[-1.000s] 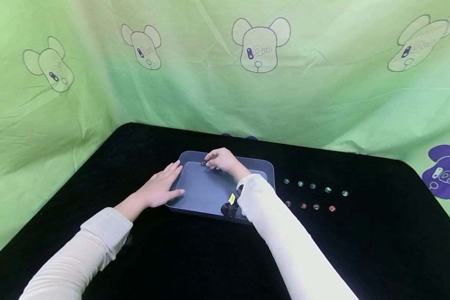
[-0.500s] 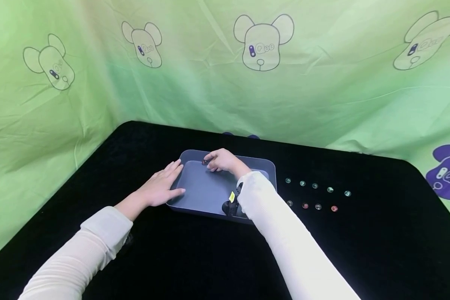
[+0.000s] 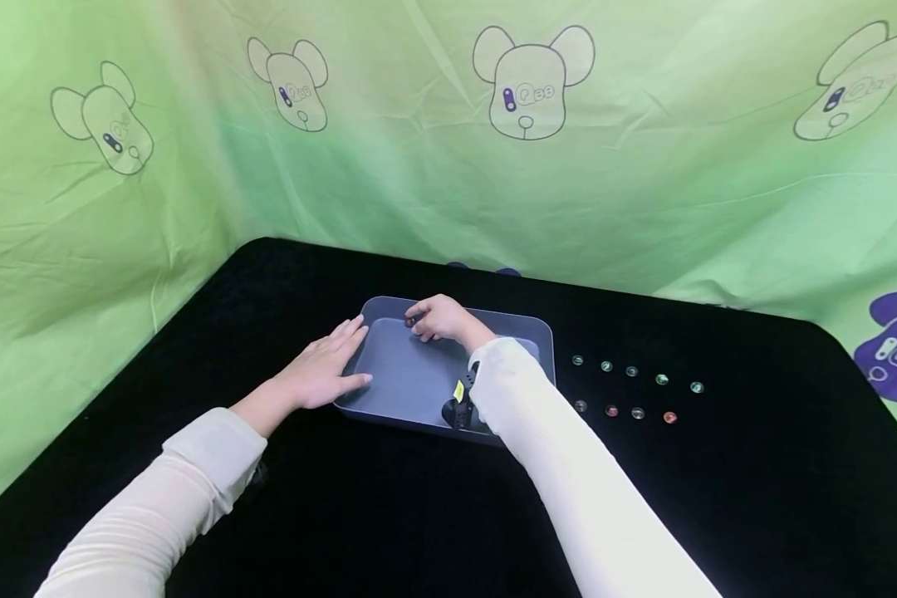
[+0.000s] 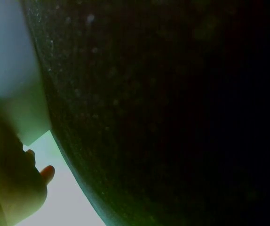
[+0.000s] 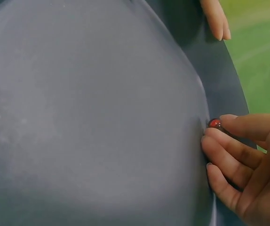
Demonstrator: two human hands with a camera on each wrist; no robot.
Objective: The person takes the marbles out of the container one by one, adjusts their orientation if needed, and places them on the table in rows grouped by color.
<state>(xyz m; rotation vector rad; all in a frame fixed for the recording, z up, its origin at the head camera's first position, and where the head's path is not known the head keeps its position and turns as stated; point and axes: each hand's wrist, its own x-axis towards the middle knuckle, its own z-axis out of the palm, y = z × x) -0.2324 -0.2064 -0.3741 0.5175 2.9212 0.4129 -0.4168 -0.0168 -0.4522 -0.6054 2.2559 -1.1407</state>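
A grey rectangular tray (image 3: 399, 378) lies on the black cloth in the head view. My left hand (image 3: 317, 372) rests over its left rim, fingers straight and spread. Inside the tray, near the far wall, my right hand (image 3: 444, 320) pinches a small red glass marble (image 5: 214, 123) between thumb and forefinger. The right wrist view has that marble at the fingertips (image 5: 226, 117), where the tray's floor meets its wall, with the other fingers bent beside it. In the left wrist view only a dark, blurred surface and part of a hand (image 4: 19, 181) show.
Right of the tray, two rows of small marbles lie on the black-covered table (image 3: 777, 465): a greenish row (image 3: 631, 371) behind, and a row with red and clear ones (image 3: 669, 418) in front. A green printed curtain (image 3: 389, 183) stands behind the table.
A second ago the dark red marble showed beside the right fingertips; now the thumb and forefinger close on it and partly cover it. The left hand keeps its place on the rim.
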